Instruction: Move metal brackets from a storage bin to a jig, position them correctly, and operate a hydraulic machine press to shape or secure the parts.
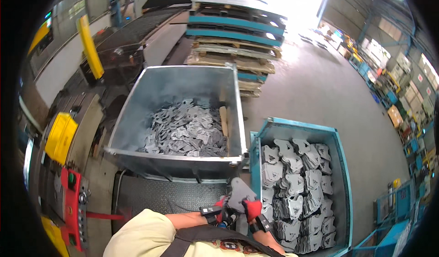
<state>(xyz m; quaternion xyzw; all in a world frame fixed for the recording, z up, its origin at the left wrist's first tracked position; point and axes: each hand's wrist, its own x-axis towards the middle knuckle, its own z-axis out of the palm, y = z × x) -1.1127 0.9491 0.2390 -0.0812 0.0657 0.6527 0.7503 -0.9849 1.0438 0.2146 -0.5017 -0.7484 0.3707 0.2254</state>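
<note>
Close in front of my body, a flat grey metal plate [239, 192] with an irregular, lobed outline is held up between my two hands. My left hand [220, 210], in a red and dark glove, grips its lower left edge. On its lower right edge, my right hand [253, 209] in a matching glove is closed too. Dark bands wrap both wrists. Right of my hands, a blue metal bin [344, 183] holds similar plates [292, 183] stacked in rows. Ahead, a large grey metal bin [173, 81] contains a loose heap of such plates [187, 126].
Beneath the grey bin's near side lies a black tread-plate platform [183, 193]. A red control panel [73, 206] and yellow machine parts [61, 138] stand at the left. Pallets stacked with sheets [233, 51] rise behind the grey bin. Blue carts [393, 202] line the right side.
</note>
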